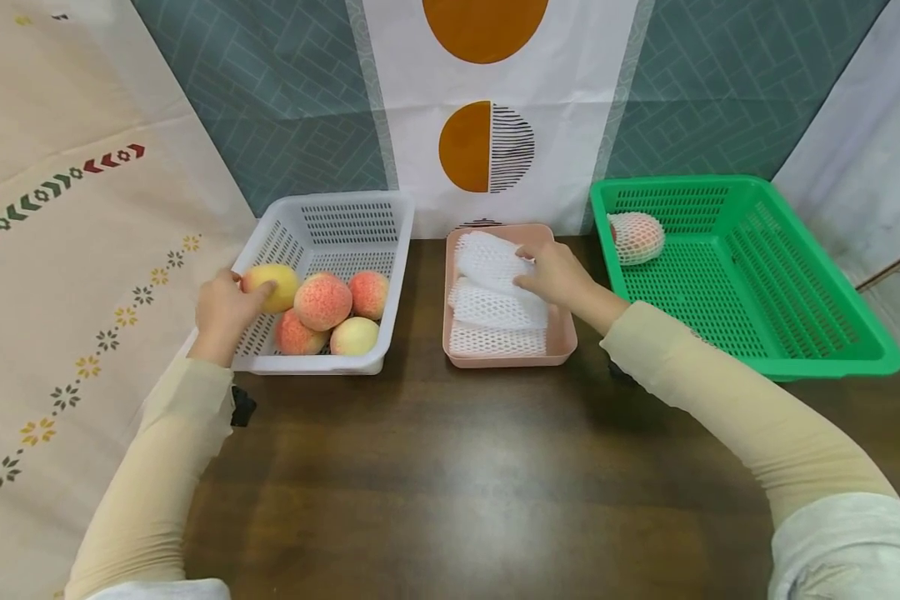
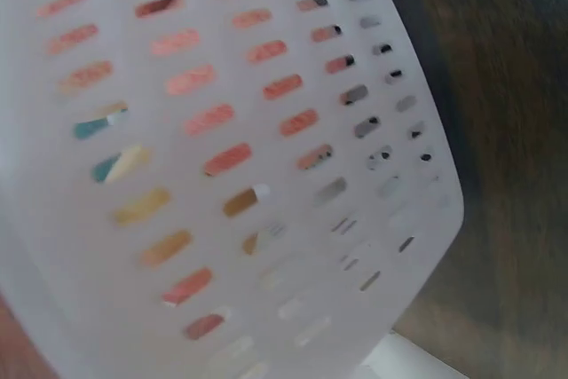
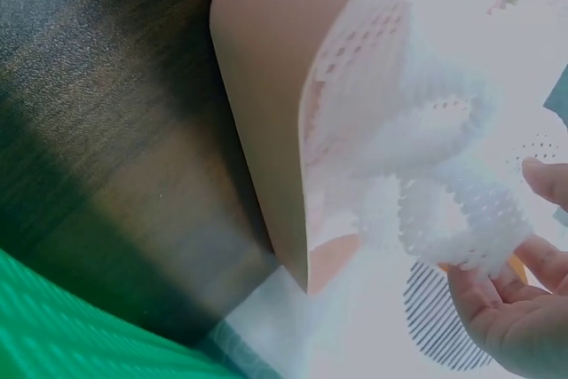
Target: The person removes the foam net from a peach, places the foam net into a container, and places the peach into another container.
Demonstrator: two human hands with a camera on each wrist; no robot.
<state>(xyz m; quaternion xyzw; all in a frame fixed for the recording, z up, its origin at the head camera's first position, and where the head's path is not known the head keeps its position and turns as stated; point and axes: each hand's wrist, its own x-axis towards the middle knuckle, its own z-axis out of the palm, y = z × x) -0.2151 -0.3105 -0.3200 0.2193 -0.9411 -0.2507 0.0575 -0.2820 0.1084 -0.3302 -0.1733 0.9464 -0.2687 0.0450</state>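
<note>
At the left side of the white basket (image 1: pixel 345 363), my left hand (image 1: pixel 223 312) grips a yellow peach (image 1: pixel 276 282) with the thumb over its front. Several other peaches (image 1: pixel 323 302) lie beside it, red-pink and pale yellow. The left wrist view shows mostly the basket's slotted wall (image 2: pixel 266 130), with the held fruit not clear there. Over the pink tray (image 1: pixel 510 362), my right hand (image 1: pixel 557 273) holds the end of a white foam net sleeve (image 1: pixel 487 260) between thumb and fingers. More foam net sleeves (image 1: pixel 498 307) lie stacked flat beneath it.
A green basket (image 1: pixel 832 367) stands on the right, with one peach in a foam net (image 1: pixel 637 238) at its left wall. All containers sit on a dark wooden table (image 1: pixel 450 483). Patterned cloth (image 1: pixel 300 108) hangs behind, and light cloth (image 1: pixel 67 292) covers the left side.
</note>
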